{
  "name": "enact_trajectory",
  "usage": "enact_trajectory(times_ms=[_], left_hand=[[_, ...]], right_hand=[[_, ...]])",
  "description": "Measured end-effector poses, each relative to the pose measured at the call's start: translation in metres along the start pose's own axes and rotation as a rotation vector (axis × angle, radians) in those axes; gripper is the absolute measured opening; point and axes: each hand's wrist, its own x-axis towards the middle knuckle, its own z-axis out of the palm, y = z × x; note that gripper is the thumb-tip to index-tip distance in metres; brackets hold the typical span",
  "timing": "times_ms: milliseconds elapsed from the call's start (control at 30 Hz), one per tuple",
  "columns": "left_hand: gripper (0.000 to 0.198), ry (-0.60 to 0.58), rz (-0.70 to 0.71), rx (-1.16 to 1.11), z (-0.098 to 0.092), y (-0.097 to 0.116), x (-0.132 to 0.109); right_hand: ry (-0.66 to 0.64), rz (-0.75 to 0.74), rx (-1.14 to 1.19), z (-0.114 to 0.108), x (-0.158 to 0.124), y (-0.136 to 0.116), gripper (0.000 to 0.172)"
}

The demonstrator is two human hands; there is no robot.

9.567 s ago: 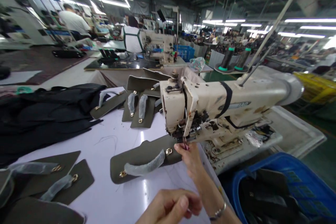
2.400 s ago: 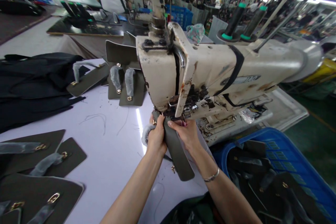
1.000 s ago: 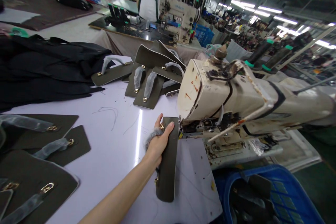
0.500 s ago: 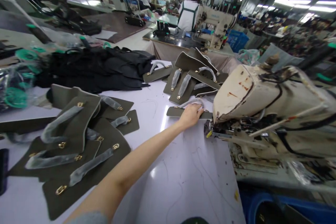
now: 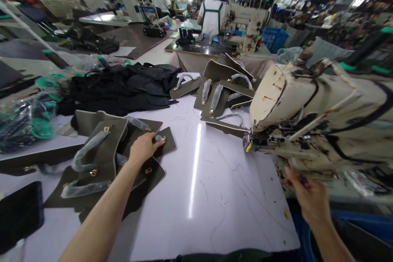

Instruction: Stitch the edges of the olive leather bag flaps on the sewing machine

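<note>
My left hand (image 5: 143, 147) is closed on the plastic-wrapped handle (image 5: 158, 138) of an olive bag panel (image 5: 168, 143), at the right side of a loose pile. Gold rings fix the handles to the panels. Below the sewing machine head (image 5: 273, 90), my right hand (image 5: 311, 196) is curled around a small dark thing that I cannot make out. Another olive panel (image 5: 225, 126) with a handle lies on the white table (image 5: 233, 196), its right end by the machine's needle area. Behind it sits a second pile of handled panels (image 5: 215, 98).
Black fabric pieces (image 5: 129, 86) are heaped at the back left, beside a plastic bag with green spools (image 5: 43, 127). A dark phone (image 5: 23, 213) lies at the left edge. At lower right stands a blue bin (image 5: 362, 221). A co-worker (image 5: 211, 14) is at another machine behind.
My left hand has left the panel by the machine and moved left to the pile. My right hand has come into view. The panel by the machine has turned slightly.
</note>
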Motion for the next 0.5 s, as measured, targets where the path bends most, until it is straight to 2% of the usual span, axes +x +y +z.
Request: enact_trajectory(times_ms=[67, 100, 167, 267, 333, 367, 433, 467, 500], left_hand=[[0.033, -0.005, 0.049, -0.025, 0.003, 0.021, 0.002], [0.034, 0.004, 0.072, -0.052, 0.004, 0.035, 0.001], [0.036, 0.032, 0.091, -0.156, 0.005, 0.068, -0.005], [0.036, -0.011, 0.049, -0.473, 0.001, 0.121, -0.026], [0.035, -0.037, -0.007, -0.692, 0.0, 0.151, -0.043], [0.035, -0.075, -0.039, -0.792, 0.0, 0.163, -0.051], [0.036, -0.16, -0.074, -0.954, 0.004, 0.177, -0.062], [0.037, -0.163, -0.071, -1.014, 0.007, 0.179, -0.065], [0.037, -0.123, -0.06, -1.042, 0.012, 0.178, -0.066]], right_hand=[[-0.278, -0.038, 0.054, 0.031, -0.02, -0.025, 0.041], [-0.366, -0.087, 0.07, 0.045, -0.029, -0.041, 0.036], [-0.464, -0.159, 0.133, 0.068, -0.043, -0.074, 0.034], [-0.522, -0.26, 0.194, 0.093, -0.053, -0.11, 0.049], [-0.515, -0.322, 0.194, 0.104, -0.055, -0.12, 0.062], [-0.52, -0.335, 0.199, 0.107, -0.055, -0.122, 0.057], [-0.563, -0.292, 0.247, 0.11, -0.054, -0.119, 0.031], [-0.605, -0.231, 0.303, 0.111, -0.054, -0.116, 0.029], [-0.652, -0.148, 0.379, 0.111, -0.053, -0.112, 0.036]])
